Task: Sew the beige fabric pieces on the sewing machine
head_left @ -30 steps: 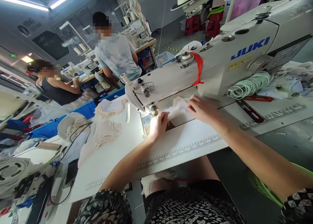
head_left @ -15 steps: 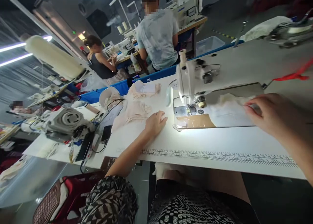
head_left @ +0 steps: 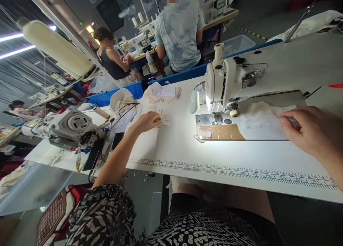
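Observation:
My left hand point(head_left: 148, 121) is over a low pile of thin cream fabric pieces point(head_left: 165, 118), its fingers bent together on the edge of the cloth; the palm hides part of the pile. On the right, my right hand point(head_left: 305, 126) has thumb and forefinger close together at the end of another cream fabric piece point(head_left: 261, 112), which lies on the machine bed. Between the hands stands a white sewing machine point(head_left: 223, 83), its needle area lit. A second cream bundle with a white paper label point(head_left: 164, 92) rests behind the left hand.
A printed ruler point(head_left: 230, 170) runs along the table's front edge. At the left are a grey-white machine unit point(head_left: 76, 122), a black phone-like slab point(head_left: 93, 155) and a thread cone point(head_left: 57, 47). Two people point(head_left: 178, 35) sit at machines beyond the blue cloth trough point(head_left: 107, 97).
My left hand has moved left from the bare table onto the cream pile, and its fingers have closed. My right hand stays by its fabric. The view has shifted slightly.

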Available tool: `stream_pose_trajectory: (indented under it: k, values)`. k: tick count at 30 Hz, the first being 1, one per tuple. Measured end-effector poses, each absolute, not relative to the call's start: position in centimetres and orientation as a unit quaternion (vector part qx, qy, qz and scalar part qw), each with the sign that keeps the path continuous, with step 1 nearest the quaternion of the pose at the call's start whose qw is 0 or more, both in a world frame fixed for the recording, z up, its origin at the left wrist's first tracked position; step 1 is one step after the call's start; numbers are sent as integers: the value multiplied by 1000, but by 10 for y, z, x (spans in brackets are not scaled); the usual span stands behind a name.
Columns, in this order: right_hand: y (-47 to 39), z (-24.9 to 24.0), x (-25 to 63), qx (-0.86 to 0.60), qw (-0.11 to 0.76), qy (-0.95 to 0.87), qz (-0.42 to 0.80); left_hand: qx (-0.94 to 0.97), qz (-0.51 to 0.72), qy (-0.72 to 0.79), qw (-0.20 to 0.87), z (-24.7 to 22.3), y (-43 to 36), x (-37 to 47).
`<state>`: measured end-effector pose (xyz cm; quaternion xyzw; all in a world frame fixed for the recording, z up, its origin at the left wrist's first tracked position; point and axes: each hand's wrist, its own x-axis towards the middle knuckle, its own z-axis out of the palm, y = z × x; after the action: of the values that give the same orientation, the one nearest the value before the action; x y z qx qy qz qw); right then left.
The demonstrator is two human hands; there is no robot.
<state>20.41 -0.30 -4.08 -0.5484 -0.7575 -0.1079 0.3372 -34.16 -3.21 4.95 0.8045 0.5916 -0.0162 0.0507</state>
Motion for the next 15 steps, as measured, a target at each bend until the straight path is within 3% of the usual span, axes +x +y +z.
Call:
stream_pose_trajectory:
  k: [5, 10, 15]
  values:
    - [-4, -41, 207, -534, 351, -764, -89, 787, -65, 612, 42, 52, -33, -336]
    - [-7, -49, 204, -495, 373, -774, -126, 812, -29, 583, 11, 56, -34, -337]
    - [-5, -51, 200, -479, 388, -782, -89, 825, -37, 563, 38, 55, -29, -338]
